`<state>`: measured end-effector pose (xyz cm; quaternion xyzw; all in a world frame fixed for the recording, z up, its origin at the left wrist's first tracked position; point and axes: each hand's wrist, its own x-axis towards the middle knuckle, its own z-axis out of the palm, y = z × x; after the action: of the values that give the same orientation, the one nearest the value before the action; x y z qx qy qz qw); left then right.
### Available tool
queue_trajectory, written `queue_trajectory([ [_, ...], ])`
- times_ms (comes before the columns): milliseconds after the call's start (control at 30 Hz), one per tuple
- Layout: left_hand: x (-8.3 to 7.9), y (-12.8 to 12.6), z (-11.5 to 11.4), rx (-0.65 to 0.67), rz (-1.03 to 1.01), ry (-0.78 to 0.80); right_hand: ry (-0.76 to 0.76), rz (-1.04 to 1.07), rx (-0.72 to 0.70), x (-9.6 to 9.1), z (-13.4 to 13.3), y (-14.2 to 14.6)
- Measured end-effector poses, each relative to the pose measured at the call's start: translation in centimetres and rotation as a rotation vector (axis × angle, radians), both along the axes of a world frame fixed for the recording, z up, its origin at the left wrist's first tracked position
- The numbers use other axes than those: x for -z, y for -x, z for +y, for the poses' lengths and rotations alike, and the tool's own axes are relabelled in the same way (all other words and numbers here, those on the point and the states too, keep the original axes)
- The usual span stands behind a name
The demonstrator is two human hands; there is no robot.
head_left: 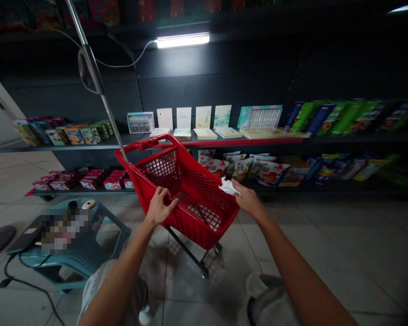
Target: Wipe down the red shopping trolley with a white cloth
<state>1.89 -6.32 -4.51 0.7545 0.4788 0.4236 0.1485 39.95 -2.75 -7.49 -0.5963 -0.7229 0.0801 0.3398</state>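
A red plastic shopping cart point(190, 226) with a perforated basket stands on the floor in front of me. My left hand point(160, 207) rests over its near side rim, fingers curled across the edge and thumb lying along it. On the opposite side, towards the basket's front end, my right hand point(246, 198) pinches a crumpled white tissue point(228, 186) against or just above the rim. I cannot tell how firmly the tissue touches the plastic. No goods show inside the basket. The cart's handle point(149, 142) points towards the shelf, up and left.
Behind the cart, a dark shelf point(217, 142) carries cards, boxed sets and snack bags point(268, 170). A metal pole point(112, 117) rises beside the handle. To the left is a blue-green stool point(64, 262) with a cable and items on top. A tube light point(182, 40) glows above.
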Motion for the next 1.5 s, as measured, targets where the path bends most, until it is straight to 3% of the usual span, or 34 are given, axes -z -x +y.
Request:
queue_trajectory([
  [333, 0.1, 0.4, 0.3, 0.098, 0.018, 0.017, -0.001, -0.050, 0.019, -1.0, -1.0, 1.0],
  [533, 0.3, -0.3, 0.3, 0.071, 0.046, -0.001, 0.015, -0.086, 0.015, -1.4, -1.6, 1.1],
  [633, 1.1, -1.6, -0.1, -0.044, 0.019, -0.021, 0.027, -0.095, 0.031, -1.5, -1.8, 0.9],
  [733, 1.9, -3.4, -0.8, -0.268, -0.069, -0.035, 0.025, -0.107, 0.044, -1.5, -2.0, 0.9],
  [800, 2.2, -4.3, -1.2, -0.325, -0.114, -0.018, 0.000, -0.104, 0.036, -1.4, -2.2, 1.0],
  [967, 2.3, -4.7, -0.6, -0.139, -0.127, 0.139, -0.023, -0.099, 0.013, -1.3, -2.7, 1.2],
  [1067, 2.1, -4.1, 0.1, -0.151, -0.119, 0.232, -0.010, -0.095, 0.003, -1.3, -2.7, 1.3],
  [1500, 1.8, -0.6, 2.9, -0.019, -0.164, 0.211, -0.037, -0.016, -0.018, -1.3, -1.7, 3.3],
])
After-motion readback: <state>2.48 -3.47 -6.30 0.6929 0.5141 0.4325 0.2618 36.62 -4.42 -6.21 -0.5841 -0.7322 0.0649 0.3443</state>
